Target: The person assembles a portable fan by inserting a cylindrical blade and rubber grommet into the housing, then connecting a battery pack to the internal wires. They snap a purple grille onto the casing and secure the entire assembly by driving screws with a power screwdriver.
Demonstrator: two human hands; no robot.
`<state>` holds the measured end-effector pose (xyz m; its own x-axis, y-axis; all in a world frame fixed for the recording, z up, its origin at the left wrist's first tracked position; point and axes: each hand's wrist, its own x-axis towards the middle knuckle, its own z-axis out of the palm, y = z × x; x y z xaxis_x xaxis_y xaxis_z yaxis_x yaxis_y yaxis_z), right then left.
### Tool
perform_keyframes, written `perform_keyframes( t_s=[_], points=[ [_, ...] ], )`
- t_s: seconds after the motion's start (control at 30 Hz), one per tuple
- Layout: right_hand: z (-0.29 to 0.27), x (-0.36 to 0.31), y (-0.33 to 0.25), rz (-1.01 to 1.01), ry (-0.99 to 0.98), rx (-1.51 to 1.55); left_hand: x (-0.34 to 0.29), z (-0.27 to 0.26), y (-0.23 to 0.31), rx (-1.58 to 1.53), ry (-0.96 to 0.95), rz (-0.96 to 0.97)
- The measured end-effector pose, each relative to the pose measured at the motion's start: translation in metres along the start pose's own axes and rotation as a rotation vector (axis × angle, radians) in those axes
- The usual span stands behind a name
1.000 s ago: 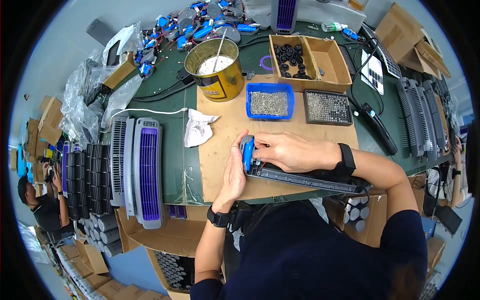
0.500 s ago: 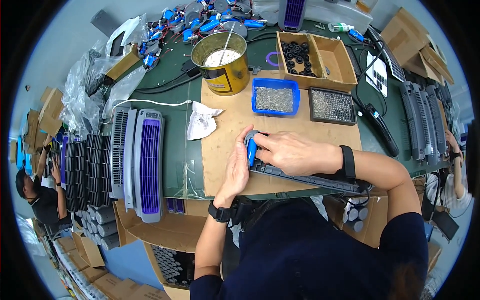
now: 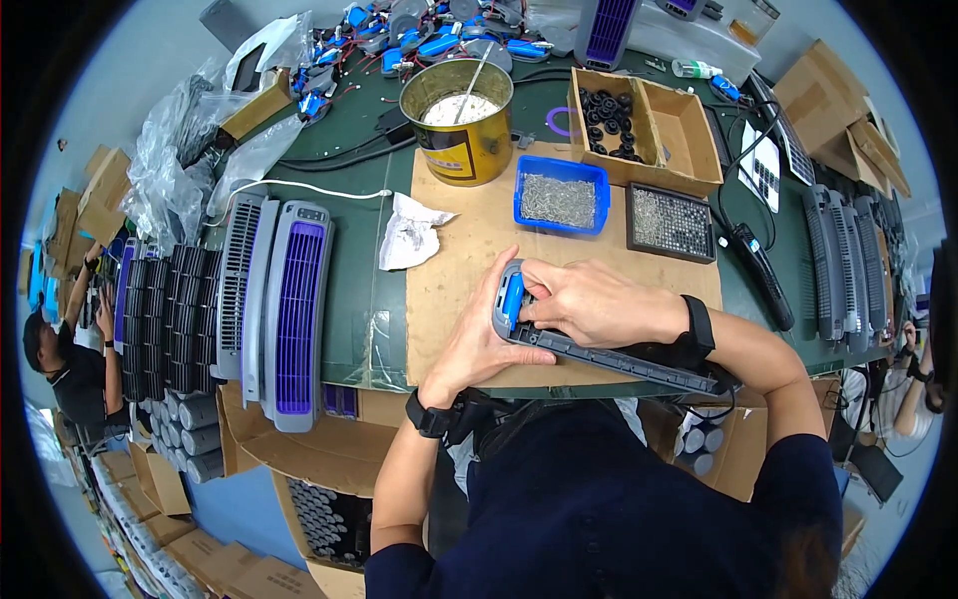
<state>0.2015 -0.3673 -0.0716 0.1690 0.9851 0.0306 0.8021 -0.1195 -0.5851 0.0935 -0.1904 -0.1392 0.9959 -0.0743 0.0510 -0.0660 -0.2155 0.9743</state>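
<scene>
A long dark grey plastic housing (image 3: 639,361) lies slantwise at the front of the table, its open inner side facing up. In its left end sits a blue cylinder-shaped part (image 3: 513,299), looking like a wrapped battery. My left hand (image 3: 474,334) is closed round that end, thumb laid along the near edge and fingers behind. My right hand (image 3: 609,299) reaches into the housing just right of the blue part, with fingers bent and pressed together. Whatever those fingertips pinch is hidden.
Beyond the cardboard mat (image 3: 454,299) stand a tin can (image 3: 469,150), a blue tray (image 3: 522,220) of small metal pieces, a black box (image 3: 714,245) of screws and a divided carton (image 3: 689,130). Grey-purple fan housings (image 3: 299,319) stand left. A cordless tool (image 3: 760,275) lies right.
My left thumb now stretches across the housing's near edge. My right fingers have shifted off the blue part to beside it. The whole view has moved slightly.
</scene>
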Motion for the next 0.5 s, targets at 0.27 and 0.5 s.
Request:
perform_keyframes(
  t_s=[0.27, 0.5],
  points=[
    [-0.009, -0.004, 0.001, -0.01, -0.01, 0.072, 0.0, 0.009, 0.003, 0.03, 0.026, 0.053],
    [-0.075, -0.033, -0.069, 0.114, 0.212, 0.521, 0.002, 0.029, 0.041, -0.146, 0.257, 0.267]
  ],
)
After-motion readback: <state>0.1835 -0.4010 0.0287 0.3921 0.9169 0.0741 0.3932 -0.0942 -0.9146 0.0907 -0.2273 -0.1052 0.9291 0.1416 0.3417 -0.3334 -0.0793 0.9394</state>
